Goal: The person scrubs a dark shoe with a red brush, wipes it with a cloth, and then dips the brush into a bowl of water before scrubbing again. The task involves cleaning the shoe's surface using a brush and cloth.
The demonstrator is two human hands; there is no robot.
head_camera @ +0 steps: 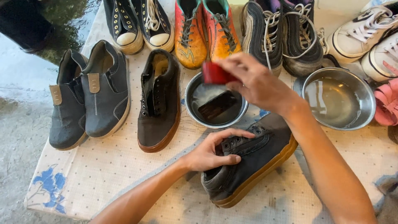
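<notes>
Shoes lie in rows on a dotted cloth, and the small bowl of dark liquid serves as landmark. Far left of the bowl lies a pair of grey slip-ons, side by side and touching. Just left of the bowl, nearly touching its rim, lies a lone dark shoe with a brown sole, laces out. Behind that shoe stands a pair of black sneakers with cream toes. Straight behind the bowl sit orange boots.

The left hand is in front of the bowl, closed on the held shoe, thumb along its collar and fingers over the eyelets; this dark, brown-soled shoe lies tilted on the cloth, toe toward the near edge. The right hand hangs over the bowl's right rim, fingers pinched on the red handle of a brush, whose dark bristles dip into the liquid.

Right of the bowl stands a larger steel bowl of clearer water. Behind it lie dark runners, then white sneakers, and a pink shoe at the far right.
</notes>
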